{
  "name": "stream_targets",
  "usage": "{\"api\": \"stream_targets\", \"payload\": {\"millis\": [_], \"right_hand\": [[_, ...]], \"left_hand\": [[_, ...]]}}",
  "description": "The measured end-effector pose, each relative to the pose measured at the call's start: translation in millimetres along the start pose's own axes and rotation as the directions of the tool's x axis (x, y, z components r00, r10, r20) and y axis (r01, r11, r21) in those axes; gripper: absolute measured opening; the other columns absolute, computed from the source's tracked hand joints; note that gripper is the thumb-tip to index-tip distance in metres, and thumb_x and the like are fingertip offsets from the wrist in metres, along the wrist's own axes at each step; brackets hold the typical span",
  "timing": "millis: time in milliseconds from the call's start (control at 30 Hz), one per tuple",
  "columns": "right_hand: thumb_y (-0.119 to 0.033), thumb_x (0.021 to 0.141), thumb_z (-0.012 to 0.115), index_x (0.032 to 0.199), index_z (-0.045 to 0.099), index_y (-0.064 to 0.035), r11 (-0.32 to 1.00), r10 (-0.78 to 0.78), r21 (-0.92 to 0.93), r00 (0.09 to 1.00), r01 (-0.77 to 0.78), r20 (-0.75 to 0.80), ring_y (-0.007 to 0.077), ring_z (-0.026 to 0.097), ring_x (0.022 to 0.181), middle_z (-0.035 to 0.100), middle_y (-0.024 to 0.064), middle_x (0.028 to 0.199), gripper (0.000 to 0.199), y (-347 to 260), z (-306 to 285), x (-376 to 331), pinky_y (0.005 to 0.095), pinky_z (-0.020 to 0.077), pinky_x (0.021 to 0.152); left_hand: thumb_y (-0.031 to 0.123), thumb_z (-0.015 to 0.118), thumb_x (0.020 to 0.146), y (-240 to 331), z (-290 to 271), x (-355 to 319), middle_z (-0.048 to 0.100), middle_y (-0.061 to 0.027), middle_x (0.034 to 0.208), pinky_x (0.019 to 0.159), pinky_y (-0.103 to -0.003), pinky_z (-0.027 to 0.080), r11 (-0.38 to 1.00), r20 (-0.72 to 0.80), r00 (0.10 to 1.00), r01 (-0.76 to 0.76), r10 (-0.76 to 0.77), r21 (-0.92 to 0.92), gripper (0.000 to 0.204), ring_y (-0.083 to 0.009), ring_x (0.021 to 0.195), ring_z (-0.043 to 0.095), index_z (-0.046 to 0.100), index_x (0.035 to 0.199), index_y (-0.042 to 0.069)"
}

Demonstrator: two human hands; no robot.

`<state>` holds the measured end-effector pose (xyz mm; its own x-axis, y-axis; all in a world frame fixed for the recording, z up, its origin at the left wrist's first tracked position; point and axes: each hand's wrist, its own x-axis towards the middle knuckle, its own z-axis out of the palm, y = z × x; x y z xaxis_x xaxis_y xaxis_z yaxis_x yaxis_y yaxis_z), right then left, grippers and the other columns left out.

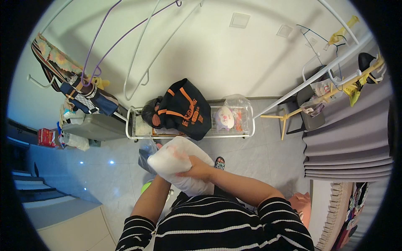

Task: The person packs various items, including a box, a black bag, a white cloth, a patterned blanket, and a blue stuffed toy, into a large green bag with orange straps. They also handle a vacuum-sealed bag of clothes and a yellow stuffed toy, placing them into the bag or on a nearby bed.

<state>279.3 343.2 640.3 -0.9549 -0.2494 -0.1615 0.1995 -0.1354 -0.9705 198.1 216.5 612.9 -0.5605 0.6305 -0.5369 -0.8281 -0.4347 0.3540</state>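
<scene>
A puffy white cloth bundle [188, 152] is held up in front of my body, with a faint pinkish patch on its upper face. My right hand [194, 169] is closed on its near side, fingers pressing into the fabric. My left forearm [153, 198] runs up to the bundle's left underside. The cloth hides most of my left hand, so its grip does not show. What the bundle is, a garment or a stuffed item, I cannot make out.
Against the wall stands a white wire rack [190, 136] bearing a black bag with orange handles [186, 108] and a plush toy [225, 117]. Hangers [144, 54] dangle overhead. A wooden stand [284, 121] and grey curtain [347, 138] are right; a slipper [219, 163] lies ahead.
</scene>
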Motion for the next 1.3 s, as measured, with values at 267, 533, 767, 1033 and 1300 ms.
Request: {"api": "stream_targets", "payload": {"millis": [267,533,767,1033,1300], "right_hand": [[-0.05,0.085,0.057,0.13,0.045,-0.0045,0.336,0.154,0.924,0.978,-0.183,0.138,0.027,0.056,0.111,0.056,0.0141,0.123,0.066,0.7,-40.9,22.6,0.0436,0.0421,0.098],[-0.055,0.083,0.059,0.128,0.047,-0.0009,0.898,0.402,0.296,0.882,-0.327,-0.246,0.0233,0.062,0.099,0.063,0.0132,0.111,0.071,-39.7,-40.5,21.0,0.0351,0.0482,0.088],[-0.058,0.084,0.056,0.128,0.047,-0.0005,0.875,0.384,0.391,0.9,-0.284,-0.206,0.0211,0.057,0.106,0.058,0.0128,0.118,0.074,-21.2,-9.4,18.3,0.0321,0.046,0.089],[-0.044,0.08,0.07,0.124,0.051,-0.0031,0.802,0.304,0.584,0.927,-0.124,-0.221,0.0228,0.058,0.106,0.06,0.0116,0.115,0.063,19.7,-41.9,-11.1,0.0347,0.0451,0.092],[-0.025,0.074,0.078,0.126,0.048,-0.0033,0.867,0.384,0.497,0.685,-0.036,-0.619,0.022,0.057,0.105,0.058,0.0111,0.118,0.064,15.7,-169.5,-44.9,0.0359,0.0474,0.087]], "left_hand": [[0.058,0.048,0.082,1.5,17.2,9.1,0.049,-0.0135,0.127,0.1,-0.039,0.037,0.998,0.081,0.997,-0.016,0.011,0.067,0.074,-0.0297,0.115,0.048,0.039,0.134,0.007],[0.064,0.045,0.079,33.5,12.3,3.0,0.05,-0.0133,0.126,0.099,-0.039,0.038,0.992,0.096,0.995,-0.02,0.008,0.122,0.08,-0.0286,0.115,0.049,0.039,0.134,0.006],[0.07,0.043,0.077,3.2,16.2,9.2,0.05,-0.0132,0.126,0.098,-0.039,0.039,0.984,0.1,0.994,0.037,-0.055,0.172,0.086,-0.0276,0.114,0.05,0.039,0.134,0.006],[0.077,0.04,0.074,-13.2,44.5,48.1,0.051,-0.013,0.125,0.097,-0.039,0.04,0.956,0.096,0.992,0.048,-0.079,0.289,0.093,-0.0265,0.113,0.051,0.039,0.134,0.005],[0.074,0.05,0.075,-50.8,51.9,110.1,0.048,-0.0098,0.131,0.1,-0.04,0.037,0.91,0.208,0.971,0.025,-0.122,0.413,0.095,-0.0239,0.119,0.047,0.032,0.138,0.004]]}}
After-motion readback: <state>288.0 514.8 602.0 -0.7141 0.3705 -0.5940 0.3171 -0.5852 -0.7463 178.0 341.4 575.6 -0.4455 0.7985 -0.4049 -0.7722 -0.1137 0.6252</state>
